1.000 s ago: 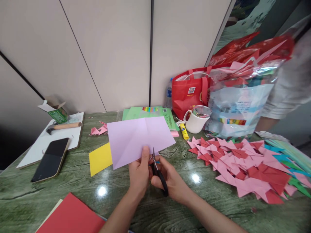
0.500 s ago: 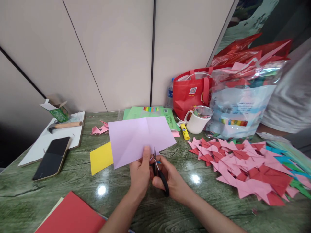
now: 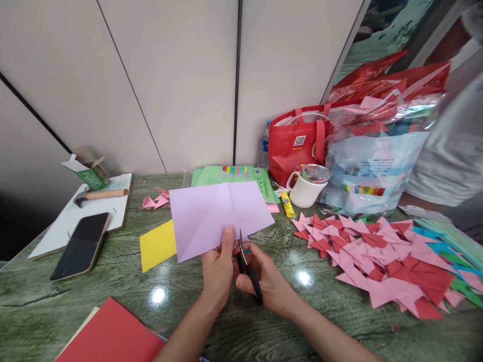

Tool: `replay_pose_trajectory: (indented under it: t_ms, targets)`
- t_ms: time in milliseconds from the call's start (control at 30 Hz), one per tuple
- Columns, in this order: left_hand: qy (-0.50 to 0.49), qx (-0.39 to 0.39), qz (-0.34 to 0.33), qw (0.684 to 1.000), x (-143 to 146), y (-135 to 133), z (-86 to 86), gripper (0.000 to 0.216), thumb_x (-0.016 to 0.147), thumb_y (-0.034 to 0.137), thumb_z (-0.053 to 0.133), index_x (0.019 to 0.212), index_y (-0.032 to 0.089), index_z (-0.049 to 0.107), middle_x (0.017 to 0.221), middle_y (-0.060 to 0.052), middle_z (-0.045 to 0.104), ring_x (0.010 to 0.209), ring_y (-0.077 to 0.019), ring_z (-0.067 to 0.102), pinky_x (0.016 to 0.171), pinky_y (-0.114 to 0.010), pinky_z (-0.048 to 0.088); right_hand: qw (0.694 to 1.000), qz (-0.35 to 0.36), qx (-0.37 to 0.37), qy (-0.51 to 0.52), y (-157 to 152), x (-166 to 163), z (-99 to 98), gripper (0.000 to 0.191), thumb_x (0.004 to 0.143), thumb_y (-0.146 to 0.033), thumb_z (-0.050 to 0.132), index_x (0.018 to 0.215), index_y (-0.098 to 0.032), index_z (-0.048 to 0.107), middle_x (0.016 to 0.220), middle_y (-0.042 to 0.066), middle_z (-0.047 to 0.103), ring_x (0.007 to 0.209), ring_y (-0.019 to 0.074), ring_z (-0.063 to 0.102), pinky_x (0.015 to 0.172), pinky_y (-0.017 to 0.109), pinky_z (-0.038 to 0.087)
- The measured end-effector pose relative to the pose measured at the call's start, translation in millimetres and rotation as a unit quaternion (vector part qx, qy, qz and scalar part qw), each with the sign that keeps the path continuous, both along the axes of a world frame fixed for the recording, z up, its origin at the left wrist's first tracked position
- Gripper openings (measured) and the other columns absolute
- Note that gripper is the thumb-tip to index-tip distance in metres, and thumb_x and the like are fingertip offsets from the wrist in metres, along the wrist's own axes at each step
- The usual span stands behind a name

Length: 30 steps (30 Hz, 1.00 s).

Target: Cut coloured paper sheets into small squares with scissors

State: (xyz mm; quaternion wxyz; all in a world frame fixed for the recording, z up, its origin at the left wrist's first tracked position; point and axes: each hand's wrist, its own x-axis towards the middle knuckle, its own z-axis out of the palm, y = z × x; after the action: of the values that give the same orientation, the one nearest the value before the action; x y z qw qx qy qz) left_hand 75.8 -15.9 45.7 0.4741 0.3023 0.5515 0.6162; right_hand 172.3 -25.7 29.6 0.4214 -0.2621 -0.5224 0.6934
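Cutting into a lilac paper (image 3: pixel 221 213) held above the middle of the green table (image 3: pixel 113 281).

The left hand (image 3: pixel 217 274) pinches the sheet's near edge, thumb on top and fingers closed beneath, so the creased sheet tilts up and away. Just right of it, the right hand (image 3: pixel 266 281) is wrapped around the black handles of the scissors (image 3: pixel 247 266), whose blades point up at that near edge. A yellow sheet (image 3: pixel 156 245) lies flat under the paper's left corner, a phone (image 3: pixel 81 245) sits further left, and a pile of folded pink and red pieces (image 3: pixel 377 261) spreads on the right.
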Motion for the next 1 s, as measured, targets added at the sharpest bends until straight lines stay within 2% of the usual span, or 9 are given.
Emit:
replay_pose_trajectory:
  t_ms: [267, 567, 800, 1000]
  targets:
    - [-0.004, 0.009, 0.0, 1.0, 0.4, -1.0, -0.7, 0.041, 0.066, 0.048, 0.06, 0.078, 0.009, 0.064, 0.065, -0.006, 0.062, 0.064, -0.016, 0.057, 0.06, -0.025, 0.045, 1.0, -0.016, 0.004, -0.005, 0.6, -0.9, -0.4, 0.047, 0.064, -0.047, 0.068, 0.09, -0.02, 0.04, 0.072, -0.002, 0.049, 0.062, 0.0116, 0.044, 0.059, 0.024, 0.034]
    - [-0.036, 0.033, 0.0, 0.999, 0.6, 0.5, -5.8, 0.041, 0.066, 0.046, 0.061, 0.086, 0.01, 0.063, 0.076, -0.009, 0.065, 0.071, -0.0175, 0.059, 0.067, -0.027, 0.045, 0.999, -0.034, 0.012, -0.02, -0.5, -1.4, -0.5, 0.043, 0.066, -0.042, 0.069, 0.09, -0.018, 0.043, 0.071, -0.002, 0.049, 0.061, 0.0106, 0.043, 0.057, 0.023, 0.033]
    - [-0.029, 0.026, -0.009, 0.999, 1.2, 0.6, -4.6, 0.041, 0.067, 0.047, 0.06, 0.083, 0.009, 0.064, 0.068, -0.006, 0.063, 0.066, -0.0164, 0.058, 0.063, -0.026, 0.044, 0.999, -0.039, 0.008, -0.01, 0.5, -1.6, -4.9, 0.044, 0.063, -0.037, 0.073, 0.087, -0.017, 0.043, 0.068, -0.003, 0.049, 0.06, 0.0098, 0.041, 0.056, 0.021, 0.032]
    - [-0.032, 0.023, -0.007, 0.999, 1.6, 1.3, -3.7, 0.041, 0.066, 0.047, 0.06, 0.082, 0.009, 0.063, 0.068, -0.006, 0.062, 0.062, -0.0147, 0.056, 0.062, -0.026, 0.045, 0.999, -0.036, 0.005, -0.008, 1.8, -2.1, -5.0, 0.041, 0.066, -0.039, 0.07, 0.086, -0.017, 0.042, 0.066, -0.003, 0.048, 0.058, 0.0086, 0.039, 0.054, 0.02, 0.031]
